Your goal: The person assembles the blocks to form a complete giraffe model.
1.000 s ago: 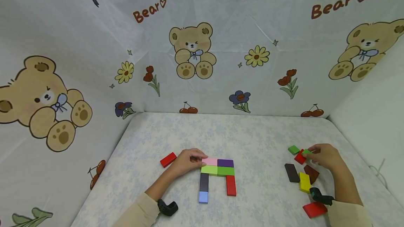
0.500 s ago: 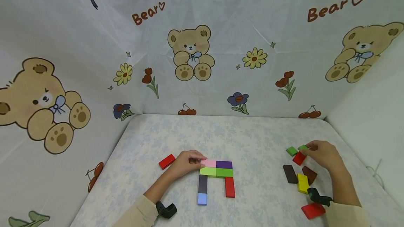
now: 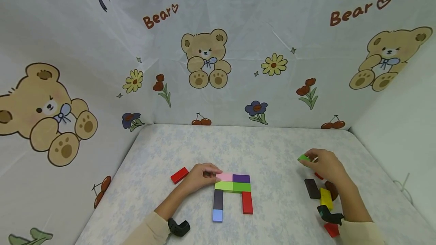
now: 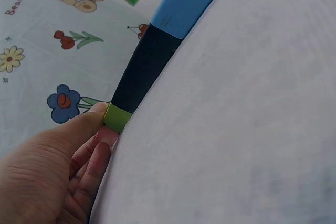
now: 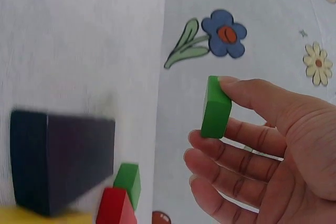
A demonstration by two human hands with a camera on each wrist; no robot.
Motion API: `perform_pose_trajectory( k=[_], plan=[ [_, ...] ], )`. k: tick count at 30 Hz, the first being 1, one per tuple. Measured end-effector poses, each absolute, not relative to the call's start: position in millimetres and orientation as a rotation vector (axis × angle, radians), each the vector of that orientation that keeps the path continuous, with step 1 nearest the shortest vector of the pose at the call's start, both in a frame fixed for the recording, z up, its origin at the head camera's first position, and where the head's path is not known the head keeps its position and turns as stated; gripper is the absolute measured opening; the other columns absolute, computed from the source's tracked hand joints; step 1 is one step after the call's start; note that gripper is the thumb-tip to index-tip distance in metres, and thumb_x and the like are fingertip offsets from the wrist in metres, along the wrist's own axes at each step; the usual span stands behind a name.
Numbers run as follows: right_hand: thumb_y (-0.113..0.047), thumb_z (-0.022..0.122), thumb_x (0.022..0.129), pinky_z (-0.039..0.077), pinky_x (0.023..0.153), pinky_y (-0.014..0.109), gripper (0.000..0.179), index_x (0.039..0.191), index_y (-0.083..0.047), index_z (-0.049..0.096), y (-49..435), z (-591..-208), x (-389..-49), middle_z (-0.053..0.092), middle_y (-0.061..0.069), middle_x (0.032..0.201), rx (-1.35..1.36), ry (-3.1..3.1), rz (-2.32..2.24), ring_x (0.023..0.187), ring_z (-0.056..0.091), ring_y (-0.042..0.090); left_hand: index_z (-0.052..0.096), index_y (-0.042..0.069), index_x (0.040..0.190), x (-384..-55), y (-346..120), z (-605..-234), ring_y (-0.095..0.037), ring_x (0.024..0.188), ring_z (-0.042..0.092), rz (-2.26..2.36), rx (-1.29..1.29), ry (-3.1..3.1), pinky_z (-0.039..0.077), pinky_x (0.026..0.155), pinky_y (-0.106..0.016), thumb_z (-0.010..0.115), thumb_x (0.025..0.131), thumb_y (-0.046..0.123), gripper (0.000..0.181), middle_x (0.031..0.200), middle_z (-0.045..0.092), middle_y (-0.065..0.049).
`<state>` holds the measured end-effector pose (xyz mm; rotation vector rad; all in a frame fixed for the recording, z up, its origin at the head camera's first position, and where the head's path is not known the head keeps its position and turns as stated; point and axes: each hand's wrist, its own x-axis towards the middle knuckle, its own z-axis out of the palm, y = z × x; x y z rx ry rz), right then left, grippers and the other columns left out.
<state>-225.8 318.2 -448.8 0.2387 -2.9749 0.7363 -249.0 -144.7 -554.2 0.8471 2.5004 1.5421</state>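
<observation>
My right hand [image 3: 326, 165] pinches a small green block [image 5: 217, 109] between thumb and fingertips, raised above the table at the right. At the middle, my left hand [image 3: 201, 177] holds the left end of a pink block [image 3: 225, 177]; its thumb touches the light green block [image 4: 117, 118] beside it. A purple block [image 3: 241, 179] adjoins the pink one, and a green block [image 3: 241, 187] adjoins the light green one. Below this double row, a black block [image 3: 218, 199] with a blue block [image 3: 217, 216] forms one leg, and a red block [image 3: 247, 203] the other.
A loose red block [image 3: 179, 175] lies left of my left hand. Around my right forearm lie a black block [image 3: 312, 188], a yellow block [image 3: 326, 199], a brown block [image 3: 332, 190] and a red block [image 3: 331, 230]. A second green block [image 5: 133, 184] shows in the right wrist view.
My right hand has lifted a green block from the pile and carried it to the left. The left hand stays at the pink block.
</observation>
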Motion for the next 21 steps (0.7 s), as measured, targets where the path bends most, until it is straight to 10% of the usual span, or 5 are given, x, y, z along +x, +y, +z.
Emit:
perform_pose_trajectory(
  k=[21],
  plan=[
    [-0.026, 0.084, 0.085, 0.047, 0.059, 0.023, 0.024, 0.106, -0.015, 0.077, 203, -443, -201, 0.066, -0.009, 0.085, 0.631, -2.977, 0.771, 0.074, 0.055, 0.009, 0.079, 0.021, 0.113, -249, -145, -553, -0.010, 0.082, 0.061, 1.546, 0.901, 2.498, 0.054, 0.071, -0.026, 0.081, 0.089, 0.027, 0.025, 0.105, 0.070, 0.007]
  ],
)
